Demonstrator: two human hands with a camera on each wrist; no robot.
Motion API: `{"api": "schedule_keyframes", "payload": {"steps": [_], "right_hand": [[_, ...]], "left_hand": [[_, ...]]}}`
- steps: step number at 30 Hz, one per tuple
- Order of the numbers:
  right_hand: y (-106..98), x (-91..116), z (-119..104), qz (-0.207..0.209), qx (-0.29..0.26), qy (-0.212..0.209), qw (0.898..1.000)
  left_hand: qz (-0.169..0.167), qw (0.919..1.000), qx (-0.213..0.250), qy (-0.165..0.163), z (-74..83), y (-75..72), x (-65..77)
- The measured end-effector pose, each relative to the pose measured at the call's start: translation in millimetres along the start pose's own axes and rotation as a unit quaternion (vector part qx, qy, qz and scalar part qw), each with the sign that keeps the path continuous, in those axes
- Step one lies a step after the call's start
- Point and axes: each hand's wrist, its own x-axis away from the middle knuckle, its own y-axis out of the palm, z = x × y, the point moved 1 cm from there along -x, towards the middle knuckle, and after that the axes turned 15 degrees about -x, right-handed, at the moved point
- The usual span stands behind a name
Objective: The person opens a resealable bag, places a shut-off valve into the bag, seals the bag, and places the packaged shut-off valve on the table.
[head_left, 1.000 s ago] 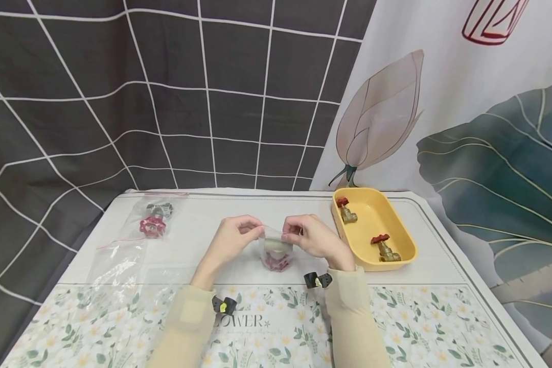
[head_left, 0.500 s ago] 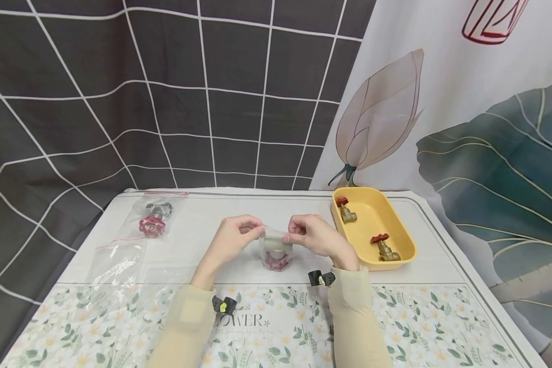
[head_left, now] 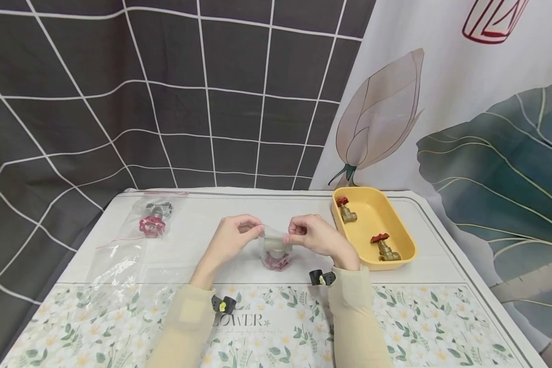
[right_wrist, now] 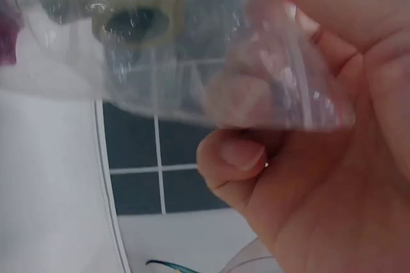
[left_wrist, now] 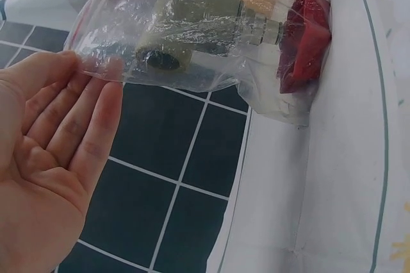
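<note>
A clear zip bag (left_wrist: 275, 103) stands on the table between the hands, with a gate valve (left_wrist: 205, 13) inside. The valve is upside down: its red handwheel (left_wrist: 306, 42) sits at the bottom of the bag and the brass body points up. At the bag's upper left corner, the left hand (head_left: 227, 240) pinches the plastic between thumb and index finger. The right hand (head_left: 319, 237) pinches the upper right corner, its other fingers curled. In the right wrist view the bag's zip edge (right_wrist: 301, 87) lies along the right hand, and the plastic partly veils the fingers.
A yellow tray (head_left: 408, 237) at the right holds two brass valves (head_left: 387, 251) with red handwheels. Back left lies another bagged valve (head_left: 153, 226). Flat clear bags (head_left: 115, 271) overlap in front of it. A dark gridded curtain (head_left: 234, 117) hangs behind the table.
The right hand has shifted slightly to the right along the bag's top edge. The left hand and the bagged valve stay almost where they were.
</note>
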Motion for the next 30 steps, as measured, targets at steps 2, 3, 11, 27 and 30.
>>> {"api": "schedule_keyframes", "payload": {"steps": [2,3,11,27,30], "right_hand": [[-1.1,0.8,1.2,-0.007,-0.002,0.009,1.000],[-1.6,1.1,1.8,-0.010,-0.004,0.012,1.000],[-2.8,2.0,3.6,-0.031,-0.035,-0.001,0.999],[-5.7,4.8,1.0,-0.009,-0.031,0.018,0.999],[-6.9,5.2,1.4,-0.019,-0.034,0.023,0.999]], "left_hand": [[-0.001,1.0000,0.000,-0.001,-0.4,0.3,-0.1],[0.000,1.0000,0.000,-0.003,-0.2,0.0,0.0],[-0.004,0.9999,0.001,-0.010,0.0,-0.8,-0.1],[-0.003,0.9999,-0.001,-0.014,0.7,-1.8,0.8],[-0.002,0.9999,-0.004,-0.012,0.3,-1.5,0.8]]}}
